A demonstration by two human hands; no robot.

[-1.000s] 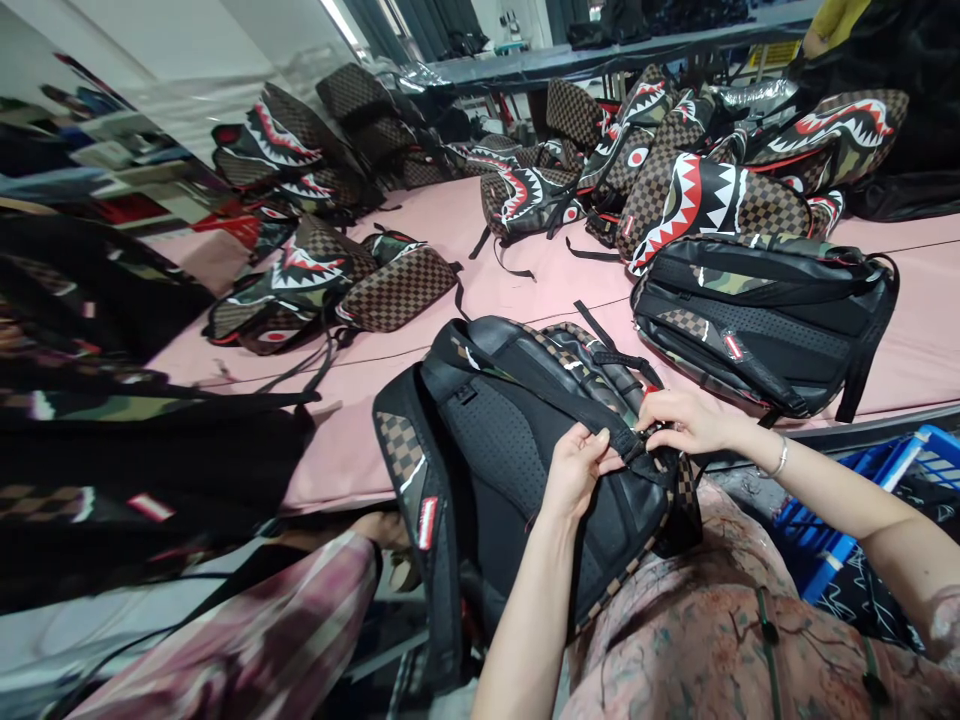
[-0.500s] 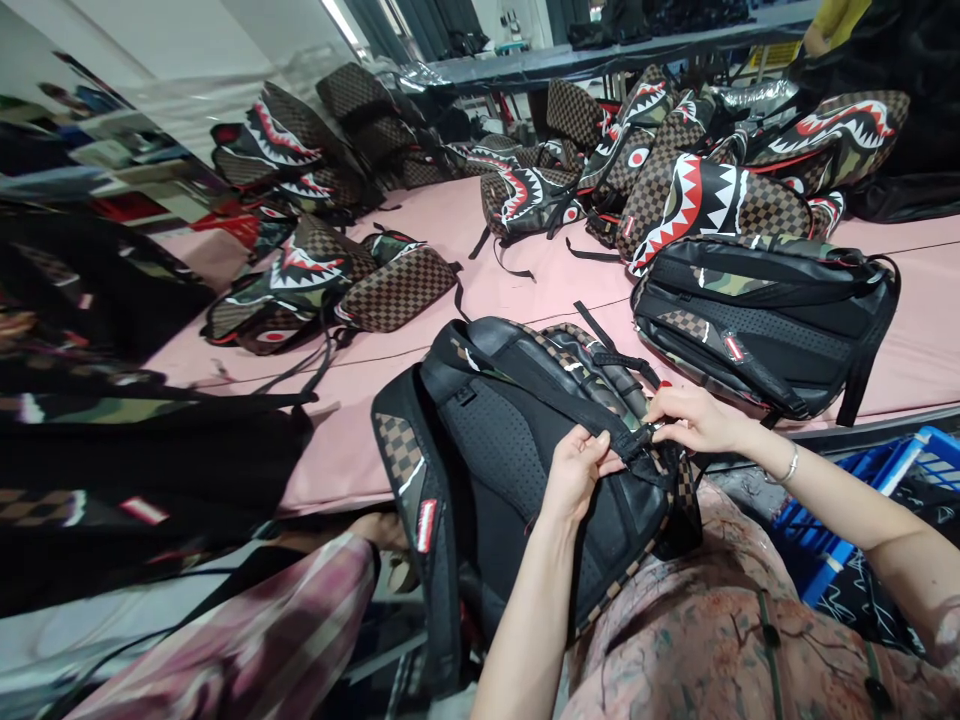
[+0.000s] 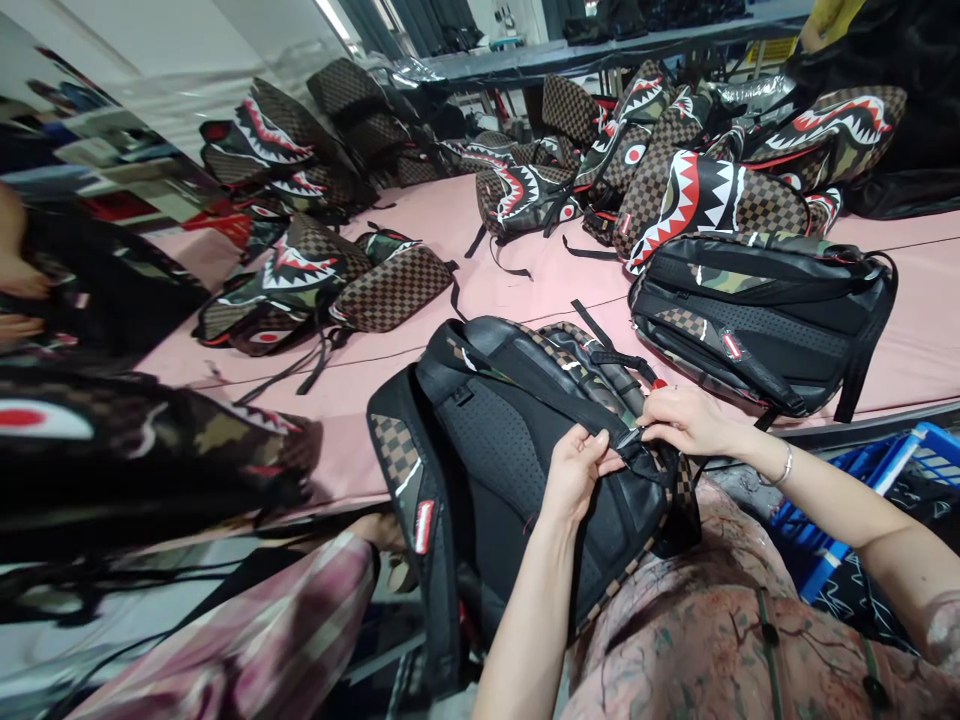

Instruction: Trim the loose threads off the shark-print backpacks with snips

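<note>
A black backpack (image 3: 499, 470) with brown checkered and camouflage panels leans on my lap against the table edge, its padded back facing up. My left hand (image 3: 576, 465) is closed around the lower part of its shoulder strap (image 3: 525, 395), thumb on top. Close beside it, my right hand (image 3: 686, 415) pinches the strap's webbing by the buckle (image 3: 631, 438); the fingertips partly hide that spot. Just beyond my right hand, a similar backpack (image 3: 765, 325) lies back-up on the pink table (image 3: 517, 285).
Several shark-mouth backpacks (image 3: 686, 210) are heaped at the back, with more (image 3: 300, 270) at the left. A co-worker's hand (image 3: 22, 275) shows at the far left, near a blurred dark bag (image 3: 150, 455). To my right stands a blue crate (image 3: 832, 560).
The bag at the left has turned over: its strap side showed before, now a printed eye does. A co-worker's hand has come further into view. My hands stay nearly in place on the strap.
</note>
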